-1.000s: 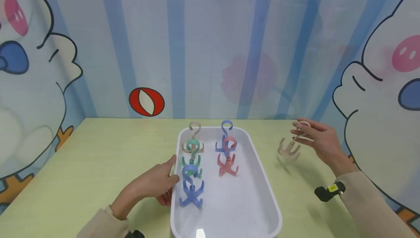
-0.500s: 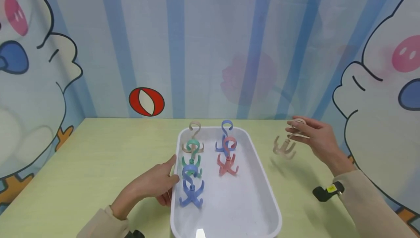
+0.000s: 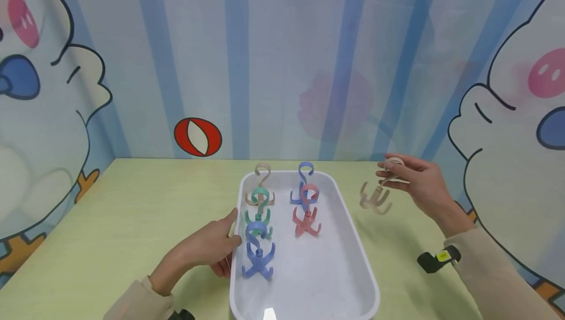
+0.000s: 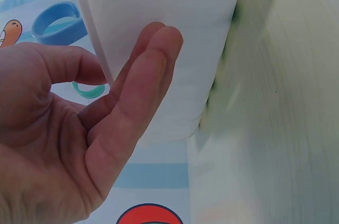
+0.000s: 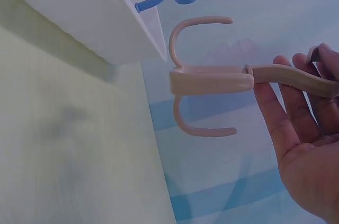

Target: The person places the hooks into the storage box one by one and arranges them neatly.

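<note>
A beige multi-prong hook (image 3: 376,200) hangs in the air right of the white tray (image 3: 353,241). My right hand (image 3: 417,178) holds it by its curled top, prongs down and slanting left. In the right wrist view, the beige hook (image 5: 212,80) shows its stem against the fingers (image 5: 275,113). My left hand (image 3: 209,241) grips the tray's left wall. In the left wrist view the thumb (image 4: 79,65) is at the rim, fingers against the outer wall. Inside the tray stand a beige hook (image 3: 263,179), a green hook (image 3: 259,217), a blue hook (image 3: 258,258), another blue hook (image 3: 304,173) and a pink hook (image 3: 306,222).
The tray stands on a pale yellow-green table (image 3: 167,197). Behind it hangs a striped blue cloth backdrop (image 3: 282,65) with cartoon figures. Inside the tray, the hooks form a left column and a shorter right one, towards the far end.
My right hand has moved left, bringing the beige hook closer to the tray. The left hand, the tray and the hooks in it have stayed in place.
</note>
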`<action>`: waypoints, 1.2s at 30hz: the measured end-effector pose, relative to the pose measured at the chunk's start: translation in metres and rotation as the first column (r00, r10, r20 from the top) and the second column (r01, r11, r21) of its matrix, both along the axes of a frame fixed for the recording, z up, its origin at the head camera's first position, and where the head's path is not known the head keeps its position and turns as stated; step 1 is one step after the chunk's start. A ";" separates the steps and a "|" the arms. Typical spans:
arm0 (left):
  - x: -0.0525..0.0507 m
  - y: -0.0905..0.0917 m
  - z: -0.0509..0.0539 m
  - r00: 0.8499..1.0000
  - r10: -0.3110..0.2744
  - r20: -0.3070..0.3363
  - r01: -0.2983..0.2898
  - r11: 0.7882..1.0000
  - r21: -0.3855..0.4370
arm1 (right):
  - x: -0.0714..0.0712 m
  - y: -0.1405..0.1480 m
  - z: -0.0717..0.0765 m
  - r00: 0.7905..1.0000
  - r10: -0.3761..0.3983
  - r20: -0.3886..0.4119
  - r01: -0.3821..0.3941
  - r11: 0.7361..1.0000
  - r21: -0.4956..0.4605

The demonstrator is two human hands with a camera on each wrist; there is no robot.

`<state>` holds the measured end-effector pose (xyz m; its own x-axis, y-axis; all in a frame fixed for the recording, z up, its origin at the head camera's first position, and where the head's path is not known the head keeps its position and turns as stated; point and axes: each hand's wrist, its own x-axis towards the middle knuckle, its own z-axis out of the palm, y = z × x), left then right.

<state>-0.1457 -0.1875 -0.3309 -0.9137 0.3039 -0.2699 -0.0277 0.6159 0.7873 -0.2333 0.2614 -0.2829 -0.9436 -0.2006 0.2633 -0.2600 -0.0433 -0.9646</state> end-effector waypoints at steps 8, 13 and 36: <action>0.000 0.000 -0.001 1.000 -0.004 -0.005 0.004 1.000 0.002 | 0.005 -0.008 0.006 0.999 0.044 -0.025 -0.044 0.999 0.016; 0.000 -0.001 0.000 1.000 -0.009 -0.003 0.009 1.000 0.005 | 0.007 -0.013 0.009 0.998 0.064 -0.029 -0.064 0.998 0.010; 0.000 0.000 0.000 1.000 0.001 -0.007 -0.001 1.000 0.005 | 0.016 -0.038 0.012 0.991 0.109 -0.072 -0.104 0.992 0.067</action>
<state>-0.1452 -0.1878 -0.3313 -0.9158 0.3046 -0.2617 -0.0223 0.6120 0.7905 -0.2169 0.2238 -0.2706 -0.8938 -0.3175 0.3168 -0.3295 -0.0142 -0.9440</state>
